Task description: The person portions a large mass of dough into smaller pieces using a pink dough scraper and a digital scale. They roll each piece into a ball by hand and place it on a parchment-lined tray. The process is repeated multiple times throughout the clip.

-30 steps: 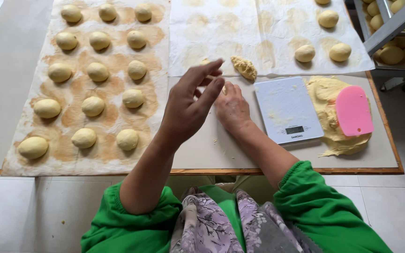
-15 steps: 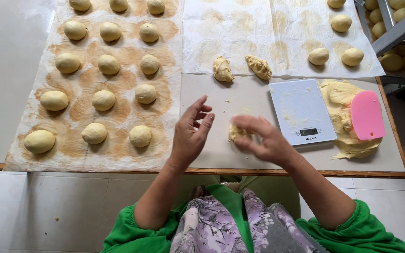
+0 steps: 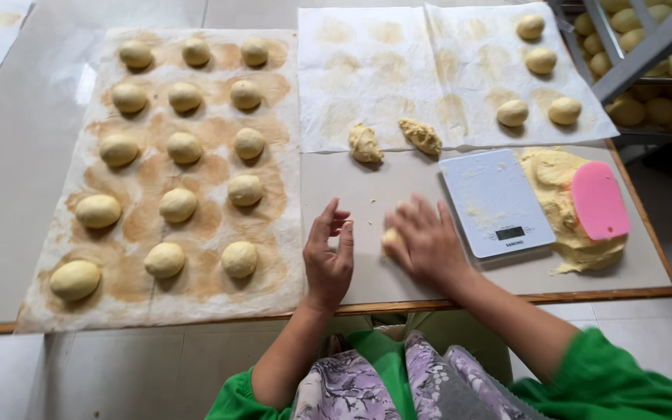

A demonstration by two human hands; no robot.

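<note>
My right hand (image 3: 425,243) lies palm down over a small piece of yellow dough (image 3: 390,241), pressing it against the table; only the dough's left edge shows. My left hand (image 3: 330,257) stands on its edge just left of it, fingers apart, holding nothing. Two rough dough pieces (image 3: 365,145) (image 3: 421,137) lie further back on the table. A white kitchen scale (image 3: 495,201) sits right of my right hand. Beyond it is a mass of dough (image 3: 558,194) with a pink scraper (image 3: 600,201) on top.
A stained paper sheet (image 3: 138,175) at left carries several rounded dough balls (image 3: 239,259) in rows. Another sheet (image 3: 429,62) at the back holds several balls (image 3: 512,113). A rack with trays of dough balls (image 3: 655,85) stands at the far right. The table's front edge (image 3: 507,299) runs close to my body.
My hands have parted: the right one came down with the dough onto the table, and the left hand dropped beside it. The view shifted slightly.
</note>
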